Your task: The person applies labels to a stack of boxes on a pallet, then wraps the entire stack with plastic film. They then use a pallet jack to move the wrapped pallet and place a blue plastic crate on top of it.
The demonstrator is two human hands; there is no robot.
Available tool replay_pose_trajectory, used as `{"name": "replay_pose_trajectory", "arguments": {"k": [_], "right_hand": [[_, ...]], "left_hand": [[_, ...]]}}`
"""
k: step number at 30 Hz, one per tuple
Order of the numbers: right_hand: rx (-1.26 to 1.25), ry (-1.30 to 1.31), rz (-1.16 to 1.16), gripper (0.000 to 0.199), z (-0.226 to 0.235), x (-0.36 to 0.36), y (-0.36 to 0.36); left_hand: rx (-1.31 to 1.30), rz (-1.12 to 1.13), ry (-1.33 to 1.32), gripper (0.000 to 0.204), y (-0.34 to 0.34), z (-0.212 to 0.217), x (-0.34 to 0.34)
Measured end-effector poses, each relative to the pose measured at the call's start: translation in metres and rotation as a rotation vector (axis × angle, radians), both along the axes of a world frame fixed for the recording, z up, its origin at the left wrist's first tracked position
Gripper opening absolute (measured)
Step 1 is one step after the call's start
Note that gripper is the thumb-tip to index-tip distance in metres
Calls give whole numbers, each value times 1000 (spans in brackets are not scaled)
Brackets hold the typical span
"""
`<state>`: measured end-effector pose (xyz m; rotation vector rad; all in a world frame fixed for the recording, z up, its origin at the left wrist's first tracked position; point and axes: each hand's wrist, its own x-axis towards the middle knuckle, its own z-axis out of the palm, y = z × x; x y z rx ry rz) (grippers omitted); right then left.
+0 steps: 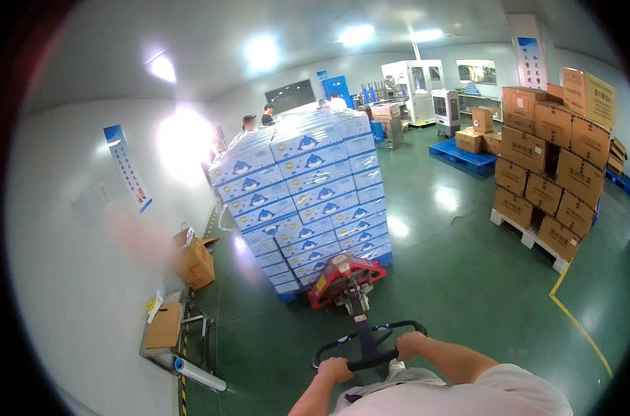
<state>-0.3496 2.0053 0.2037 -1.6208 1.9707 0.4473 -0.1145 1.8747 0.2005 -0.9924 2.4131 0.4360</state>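
Note:
Both my hands are closed round the black loop handle point(374, 362) of a red pallet jack point(339, 276). My left hand point(336, 370) grips the near left part of the loop, and my right hand point(410, 344) holds its right side. Ahead of the jack stands a tall stack of light blue cartons point(315, 201) with a whale picture on each, wrapped in clear film. The stack rests on a blue pallet point(287, 296), of which only edges show. The jack's forks are hidden beneath the load.
Brown cartons point(537, 166) are piled on a white pallet point(530, 239) at the right. Along the left wall are an open carton point(194, 260), a small metal table point(164, 350) and a film roll point(200, 375). A blue pallet point(461, 157), machines and several people are farther back.

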Motion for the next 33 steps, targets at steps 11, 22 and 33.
{"name": "replay_pose_trajectory", "arguments": {"k": [11, 22, 33], "right_hand": [[9, -45, -29, 45, 60, 48, -26], [35, -219, -15, 39, 97, 3, -77], [-49, -312, -8, 37, 158, -48, -128]], "left_hand": [[27, -113, 31, 41, -44, 52, 40], [88, -62, 21, 38, -89, 115, 0], [65, 6, 178, 33, -131, 174, -40]]}}
